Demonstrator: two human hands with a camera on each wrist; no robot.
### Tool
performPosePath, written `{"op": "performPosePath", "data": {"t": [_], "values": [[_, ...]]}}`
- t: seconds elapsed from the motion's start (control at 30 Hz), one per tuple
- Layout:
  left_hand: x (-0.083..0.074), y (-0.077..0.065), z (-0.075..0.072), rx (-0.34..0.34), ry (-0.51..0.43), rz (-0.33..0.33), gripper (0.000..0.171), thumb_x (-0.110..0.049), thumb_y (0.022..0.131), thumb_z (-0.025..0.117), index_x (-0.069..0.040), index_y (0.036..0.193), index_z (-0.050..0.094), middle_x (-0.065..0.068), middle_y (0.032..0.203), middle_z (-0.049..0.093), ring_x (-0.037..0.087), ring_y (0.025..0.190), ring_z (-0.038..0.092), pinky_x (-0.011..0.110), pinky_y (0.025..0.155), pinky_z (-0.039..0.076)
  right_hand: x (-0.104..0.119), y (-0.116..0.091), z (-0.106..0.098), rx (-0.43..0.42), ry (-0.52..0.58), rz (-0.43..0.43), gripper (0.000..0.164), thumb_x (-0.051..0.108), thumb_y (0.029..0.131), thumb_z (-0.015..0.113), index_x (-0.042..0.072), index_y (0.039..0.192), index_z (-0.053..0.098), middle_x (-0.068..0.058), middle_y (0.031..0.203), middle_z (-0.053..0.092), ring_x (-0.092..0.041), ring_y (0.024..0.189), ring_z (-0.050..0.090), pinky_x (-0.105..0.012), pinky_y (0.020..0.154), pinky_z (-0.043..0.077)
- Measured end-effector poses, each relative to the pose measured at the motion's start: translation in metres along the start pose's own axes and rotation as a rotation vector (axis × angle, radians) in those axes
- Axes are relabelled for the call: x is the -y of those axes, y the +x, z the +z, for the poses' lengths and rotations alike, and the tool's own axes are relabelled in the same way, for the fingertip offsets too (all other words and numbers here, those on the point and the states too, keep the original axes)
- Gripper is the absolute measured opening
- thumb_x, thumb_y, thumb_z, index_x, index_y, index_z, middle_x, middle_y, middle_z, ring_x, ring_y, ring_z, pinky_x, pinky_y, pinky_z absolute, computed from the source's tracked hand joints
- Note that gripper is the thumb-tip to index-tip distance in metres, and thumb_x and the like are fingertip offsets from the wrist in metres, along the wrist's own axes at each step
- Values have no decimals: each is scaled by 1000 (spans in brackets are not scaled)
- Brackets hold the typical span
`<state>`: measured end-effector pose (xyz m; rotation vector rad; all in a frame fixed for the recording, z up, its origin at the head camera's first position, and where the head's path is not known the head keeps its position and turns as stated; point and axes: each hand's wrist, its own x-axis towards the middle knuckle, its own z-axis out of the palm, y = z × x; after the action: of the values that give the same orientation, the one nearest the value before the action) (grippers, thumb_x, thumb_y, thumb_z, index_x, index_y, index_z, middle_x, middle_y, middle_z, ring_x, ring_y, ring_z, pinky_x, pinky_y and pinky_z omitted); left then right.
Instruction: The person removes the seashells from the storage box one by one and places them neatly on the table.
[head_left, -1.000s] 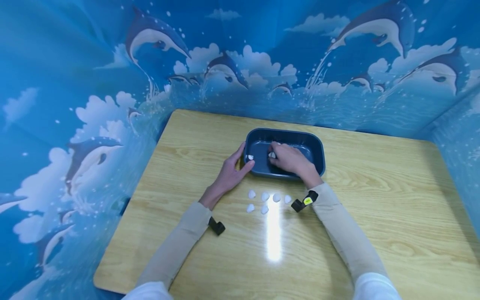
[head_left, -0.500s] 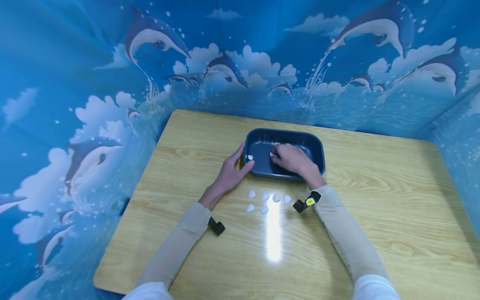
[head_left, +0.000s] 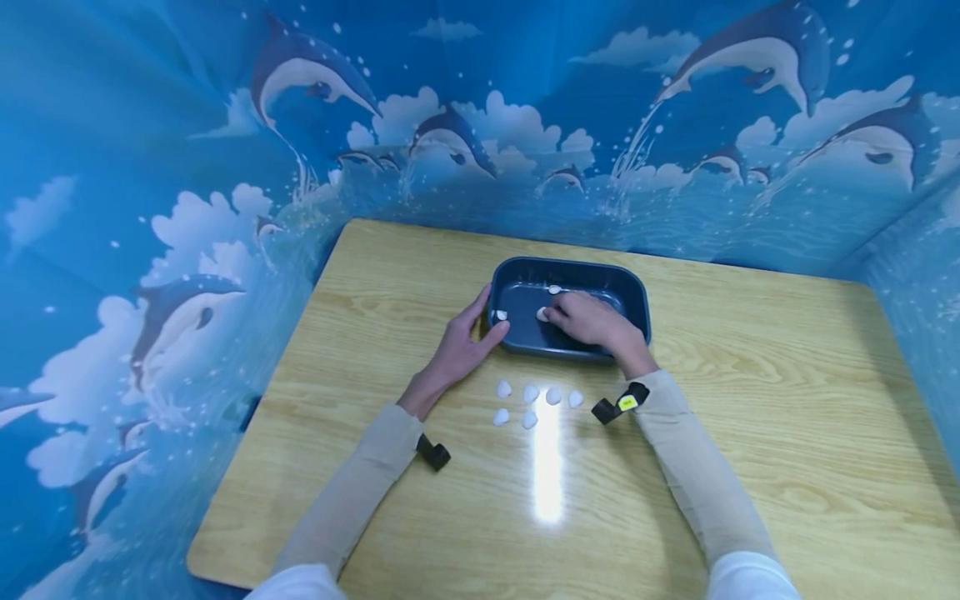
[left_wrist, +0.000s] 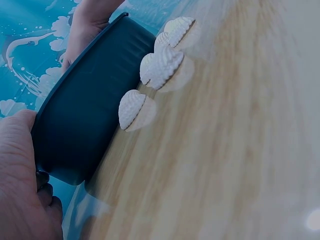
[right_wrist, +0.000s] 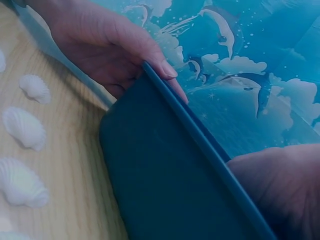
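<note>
In the head view, a dark blue rectangular basin [head_left: 633, 287] stands on the table. My left hand [head_left: 458, 347] grips its left end, thumb at the rim and fingers along the outside. Reaching inside, my right hand [head_left: 588, 321] has its curled fingertips on a white seashell [head_left: 542, 314] near the middle of the basin floor. One more shell [head_left: 554, 290] lies by the back wall, and another shell [head_left: 501, 316] sits at the left end near my left thumb. The basin wall [right_wrist: 150, 165] hides my right fingertips in the right wrist view.
Several ribbed white seashells [left_wrist: 132, 109] lie in two short rows on the wooden table [head_left: 375, 517], in front of the basin. A dolphin-printed blue backdrop [head_left: 480, 100] rises behind the table and at its sides.
My right hand has shifted slightly right inside the basin. The shell at its fingertips and the one by the back wall now show more fully. My left hand has stayed in place.
</note>
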<state>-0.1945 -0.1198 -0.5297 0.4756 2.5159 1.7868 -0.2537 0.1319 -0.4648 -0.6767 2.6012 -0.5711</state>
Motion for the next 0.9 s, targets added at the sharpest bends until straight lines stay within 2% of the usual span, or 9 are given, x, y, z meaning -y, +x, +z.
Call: {"op": "performPosePath", "data": {"t": [0.1,0.27,0.37,0.5,0.63,0.9], "values": [[0,0,0,2,-3,2,80,-43,105,61,-10,167,23,12,173,23,21,158,23,42,128,25,-4,-2,-2,5,-13,2,31,25,111,51,9,89,66,-5,73,54,-21,64,51,-37,62,42],[0,0,1,2,-5,1,81,-44,105,61,-9,167,22,12,173,23,22,158,23,43,128,26,-8,-5,-4,-6,-4,-27,23,18,108,56,1,114,71,-10,94,69,-19,73,61,-39,68,51],[1,0,1,-2,-4,-2,81,-44,105,61,-9,167,23,12,173,23,23,158,24,45,127,27,-9,-5,-3,-25,18,-56,24,14,105,61,-1,123,67,-13,96,71,-19,73,60,-39,67,52],[1,1,0,-5,-3,4,81,-43,105,61,-8,166,23,13,173,23,23,158,24,44,127,27,-9,-3,1,-53,43,-107,25,9,102,65,0,125,68,-13,97,72,-19,66,55,-37,63,48],[1,0,0,-2,-7,3,81,-44,105,62,-8,166,23,13,173,22,22,158,23,44,127,27,-9,-1,5,-74,31,-140,22,8,100,68,3,121,71,-12,109,74,-17,69,57,-38,68,51],[-1,0,0,3,-7,-1,81,-44,105,61,-10,167,22,13,173,23,21,158,23,43,128,25,-7,-2,7,-62,20,-119,22,11,99,71,7,120,70,-7,96,72,-17,67,54,-35,62,46]]}}
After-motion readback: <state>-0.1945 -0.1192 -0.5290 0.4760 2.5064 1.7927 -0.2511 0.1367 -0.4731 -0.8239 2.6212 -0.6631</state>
